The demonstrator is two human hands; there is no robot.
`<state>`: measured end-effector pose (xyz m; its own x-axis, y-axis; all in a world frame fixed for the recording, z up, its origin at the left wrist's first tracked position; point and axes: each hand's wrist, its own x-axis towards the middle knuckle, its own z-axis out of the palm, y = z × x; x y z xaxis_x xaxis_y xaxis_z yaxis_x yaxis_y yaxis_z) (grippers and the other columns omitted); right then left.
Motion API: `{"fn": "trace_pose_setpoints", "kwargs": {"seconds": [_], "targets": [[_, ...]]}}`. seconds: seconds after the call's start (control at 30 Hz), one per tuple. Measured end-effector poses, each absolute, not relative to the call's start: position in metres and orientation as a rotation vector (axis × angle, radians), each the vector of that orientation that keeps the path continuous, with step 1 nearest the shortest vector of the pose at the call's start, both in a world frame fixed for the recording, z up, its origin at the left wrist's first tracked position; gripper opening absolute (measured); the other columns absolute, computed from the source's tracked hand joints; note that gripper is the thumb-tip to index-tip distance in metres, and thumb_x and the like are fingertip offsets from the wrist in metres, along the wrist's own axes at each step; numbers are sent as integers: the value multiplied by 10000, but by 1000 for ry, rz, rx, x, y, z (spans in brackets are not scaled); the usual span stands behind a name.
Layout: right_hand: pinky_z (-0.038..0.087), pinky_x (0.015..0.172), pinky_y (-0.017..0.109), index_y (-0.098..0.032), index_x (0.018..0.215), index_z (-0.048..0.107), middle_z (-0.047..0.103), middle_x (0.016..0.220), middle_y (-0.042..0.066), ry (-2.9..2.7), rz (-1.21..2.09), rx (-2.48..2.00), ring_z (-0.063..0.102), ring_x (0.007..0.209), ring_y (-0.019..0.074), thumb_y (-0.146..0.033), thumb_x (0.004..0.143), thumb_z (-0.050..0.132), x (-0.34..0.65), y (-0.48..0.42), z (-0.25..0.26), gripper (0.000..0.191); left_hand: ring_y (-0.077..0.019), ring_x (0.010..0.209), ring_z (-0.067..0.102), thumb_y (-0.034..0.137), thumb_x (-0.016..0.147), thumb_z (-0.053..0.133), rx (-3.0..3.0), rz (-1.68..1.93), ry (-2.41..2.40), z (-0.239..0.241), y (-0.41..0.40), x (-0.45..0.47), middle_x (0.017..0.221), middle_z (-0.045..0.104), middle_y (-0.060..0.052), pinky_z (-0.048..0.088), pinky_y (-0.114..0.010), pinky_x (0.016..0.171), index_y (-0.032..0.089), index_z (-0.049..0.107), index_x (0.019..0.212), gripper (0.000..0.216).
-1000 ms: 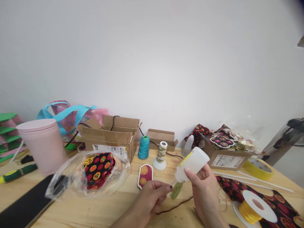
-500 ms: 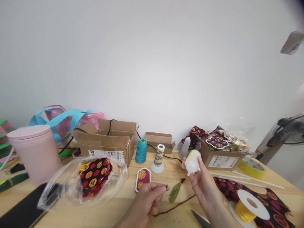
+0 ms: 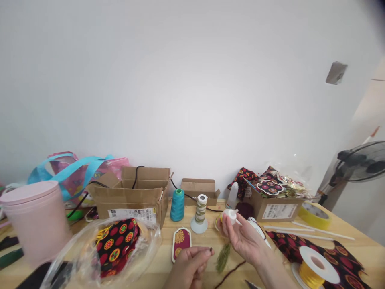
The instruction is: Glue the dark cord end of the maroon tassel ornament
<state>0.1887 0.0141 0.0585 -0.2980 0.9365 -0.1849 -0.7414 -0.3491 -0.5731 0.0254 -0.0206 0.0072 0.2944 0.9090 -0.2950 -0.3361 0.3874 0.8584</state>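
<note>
With the right hand point(image 3: 240, 239) loosely cupping the small white bottle point(image 3: 231, 215) and the left hand point(image 3: 189, 265) pinching the cord end point(image 3: 210, 250), glue could have dripped onto the desk point(image 3: 156, 265).

White shipping labels sit on my left cardboard box point(image 3: 132, 198) and right cardboard box point(image 3: 278, 206); their print seems too small to read.

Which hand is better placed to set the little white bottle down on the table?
Right. The right hand already holds the white bottle over bare table, while the left hand pinches the dark cord end.
</note>
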Motion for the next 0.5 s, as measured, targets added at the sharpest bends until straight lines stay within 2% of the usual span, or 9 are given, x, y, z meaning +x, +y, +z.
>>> {"fn": "trace_pose_setpoints", "kwargs": {"seconds": [0.1, 0.3, 0.37, 0.5], "targets": [[496, 542, 111, -105, 574, 597, 620, 590, -16, -444, 1840, -656, 619, 579, 69, -78, 632, 666, 181, 26, 59, 95, -15, 351, 115, 491, 432, 721, 823, 951, 901, 5, -19, 25, 346, 258, 125, 14, -182, 349, 95, 633, 674, 472], [471, 418, 143, -105, 591, 600, 589, 534, -17, -427, 1758, -779, 571, 430, 73, -160, 682, 638, 179, 30, 58, 113, -6, 329, 139, 526, 386, 720, 819, 923, 913, 7, -17, 24, 348, 312, 115, 31, -181, 345, 98, 616, 690, 536], [412, 343, 113, -115, 602, 603, 576, 505, -24, -437, 1707, -802, 499, 344, 44, -214, 666, 658, 180, 23, 51, 131, -2, 321, 136, 525, 384, 719, 797, 911, 925, 8, -18, 23, 351, 323, 115, 30, -179, 341, 106, 610, 684, 528], [198, 234, 76, -168, 687, 624, 499, 439, -86, -550, 1505, -862, 277, 239, -4, -361, 636, 669, 177, 2, 27, 204, 1, 316, 135, 508, 409, 719, 800, 900, 879, 9, -19, 22, 349, 315, 119, 25, -176, 336, 114, 614, 670, 485]]}}
